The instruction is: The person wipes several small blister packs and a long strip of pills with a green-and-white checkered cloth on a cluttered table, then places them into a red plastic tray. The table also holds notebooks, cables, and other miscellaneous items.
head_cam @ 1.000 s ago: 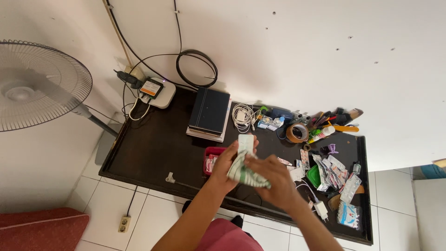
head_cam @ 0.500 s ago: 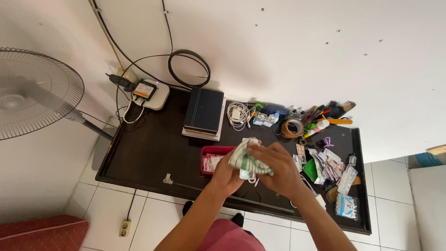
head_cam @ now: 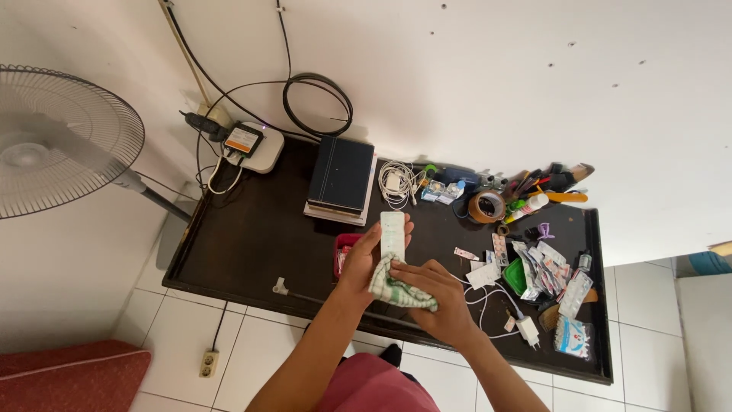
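Note:
My left hand [head_cam: 364, 263] holds a slim pale green-white rectangular device [head_cam: 392, 235] upright above the dark table [head_cam: 252, 244]. Pressed against the device's lower end is a green and white striped cloth [head_cam: 396, 290], bunched up in my right hand [head_cam: 435, 297]. A white cable [head_cam: 488, 294] trails from near my hands toward a white plug [head_cam: 528, 329] on the table. Partly hidden behind my left hand lies a red tray [head_cam: 341, 258].
A stack of dark books [head_cam: 341, 177] and a white router [head_cam: 255, 147] sit at the back. Tape roll [head_cam: 488, 206], pens, blister packs [head_cam: 545, 271] and small bottles clutter the right side. A standing fan [head_cam: 53, 141] is at left. A power strip [head_cam: 207, 364] lies on the tiled floor.
The cloth slid down from covering the device to its lower end, so the device's top now shows above my left hand. My right hand dropped lower with the cloth.

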